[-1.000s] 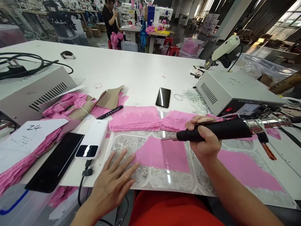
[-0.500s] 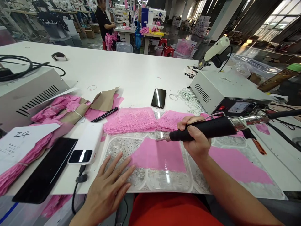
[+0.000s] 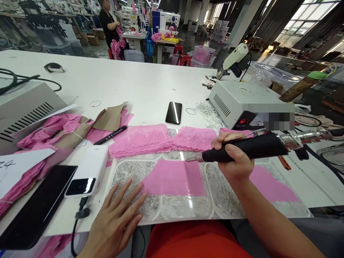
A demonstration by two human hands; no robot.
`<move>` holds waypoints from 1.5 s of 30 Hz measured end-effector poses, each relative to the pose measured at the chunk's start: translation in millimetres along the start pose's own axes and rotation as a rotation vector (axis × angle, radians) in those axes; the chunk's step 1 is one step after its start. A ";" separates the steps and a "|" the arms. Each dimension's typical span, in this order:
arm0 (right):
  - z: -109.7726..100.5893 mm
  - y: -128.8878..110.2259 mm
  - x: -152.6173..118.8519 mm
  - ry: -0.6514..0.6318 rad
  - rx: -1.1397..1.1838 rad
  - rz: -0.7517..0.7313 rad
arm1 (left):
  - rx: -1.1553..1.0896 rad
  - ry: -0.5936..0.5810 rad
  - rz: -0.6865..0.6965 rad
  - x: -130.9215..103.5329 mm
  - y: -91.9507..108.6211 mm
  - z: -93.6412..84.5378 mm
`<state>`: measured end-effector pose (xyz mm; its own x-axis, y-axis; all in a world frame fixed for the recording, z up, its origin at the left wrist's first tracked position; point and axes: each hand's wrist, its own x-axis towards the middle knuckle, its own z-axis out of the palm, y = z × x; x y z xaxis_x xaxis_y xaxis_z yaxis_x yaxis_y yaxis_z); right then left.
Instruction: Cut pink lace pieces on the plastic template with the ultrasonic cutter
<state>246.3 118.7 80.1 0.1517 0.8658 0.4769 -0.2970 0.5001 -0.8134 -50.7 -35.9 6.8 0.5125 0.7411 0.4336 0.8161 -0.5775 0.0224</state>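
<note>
A pink fabric panel [image 3: 176,181] lies flat on a clear-edged, marbled plastic template [image 3: 185,208] at the table's front edge. My left hand [image 3: 118,211] rests palm down with fingers spread, its fingertips at the panel's left corner. My right hand [image 3: 235,157] is wrapped round a black-handled corded tool [image 3: 249,148] with a slim metal tip. That tip points left and sits at the panel's upper edge, right of its middle. Two stacks of pink lace pieces, a larger one [image 3: 142,139] and a smaller one [image 3: 195,138], lie just behind. Another pink panel [image 3: 271,186] lies beyond my right forearm.
At left are a white power bank [image 3: 90,172], a black tablet-like slab [image 3: 40,204], a marker [image 3: 110,135] and tied pink bundles [image 3: 53,129]. A phone [image 3: 173,112] lies behind the stacks. Grey boxes [image 3: 242,100] flank the table. A person [image 3: 109,27] stands beyond it.
My right hand has moved the tool to the right along the panel's upper edge. My left hand stays by the left corner. The whole view has shifted slightly.
</note>
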 end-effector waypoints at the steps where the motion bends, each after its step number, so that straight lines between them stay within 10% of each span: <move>1: -1.0 0.9 -1.0 0.002 -0.002 0.005 | 0.000 0.002 -0.001 0.3 0.2 -0.3; 25: -30.2 -9.3 9.2 0.103 -0.074 -0.029 | -0.036 0.016 -0.002 3.5 0.8 -1.5; 38: -41.8 -8.9 3.4 0.179 -0.014 -0.054 | -0.141 -0.044 0.186 145.3 55.8 44.3; 45: -46.7 -8.7 3.6 0.166 0.009 -0.054 | -0.185 -0.119 0.214 157.3 59.3 62.0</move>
<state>293.5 118.4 73.3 0.3215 0.8291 0.4575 -0.2920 0.5464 -0.7850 94.9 67.6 20.4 0.7039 0.6248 0.3378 0.6295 -0.7691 0.1108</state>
